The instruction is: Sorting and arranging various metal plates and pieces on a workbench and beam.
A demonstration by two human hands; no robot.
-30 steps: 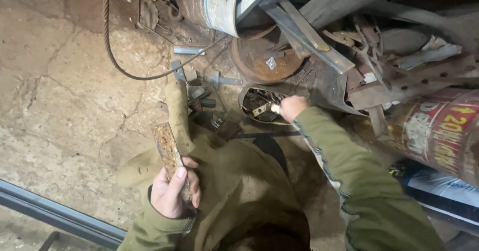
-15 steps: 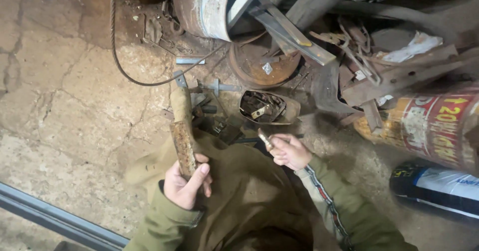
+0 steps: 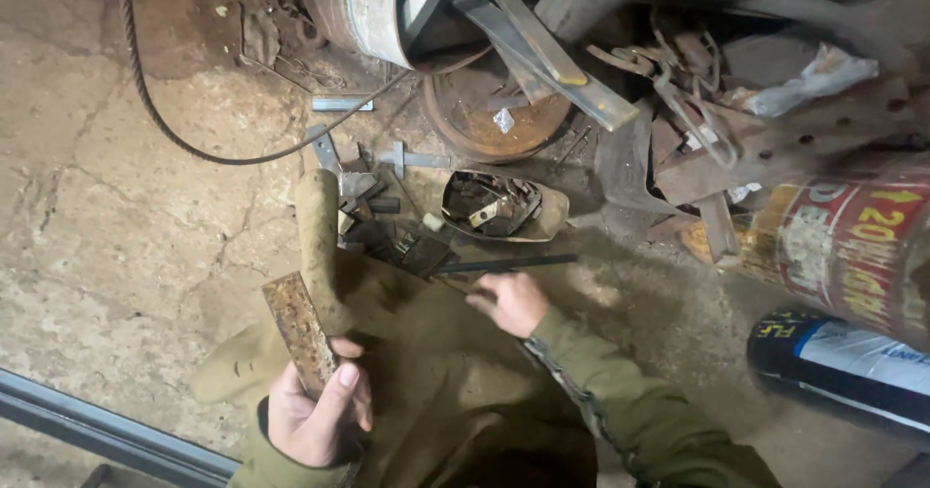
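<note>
Nearest the camera, the left hand [image 3: 315, 415] rises from an olive-green sleeve at the bottom edge, palm turned toward the viewer, its grip clamped on a flat, rust-pitted metal strip [image 3: 300, 331]. The thumb lies across the strip's lower end and the fingers wrap behind it, so the strip stands tilted, its upper end leaning up and to the left over the person's lap of olive cloth [image 3: 426, 391].

A little farther out and to the right, the right hand [image 3: 509, 301] extends from its sleeve, the forearm running diagonally from the lower right. The hand is blurred; its fingers reach leftward, loosely curled and apart, and whether they pinch anything cannot be told. It hovers just below a thin dark metal rod [image 3: 504, 264] lying on the concrete floor [image 3: 116, 236].

Beyond the rod sits a dented tan metal scoop-shaped container [image 3: 504, 207] filled with small scrap pieces, with loose dark metal offcuts [image 3: 387, 241] beside it to the left. Farther still lies a round rusty disc [image 3: 499, 120] and, above it, angled grey steel bars [image 3: 542, 52]. A dark twisted cable [image 3: 165, 125] curves across the floor at the upper left. At the right edge rests a rusty red-and-yellow cylinder [image 3: 843, 246] with a black cylinder [image 3: 843, 367] nearer.
</note>
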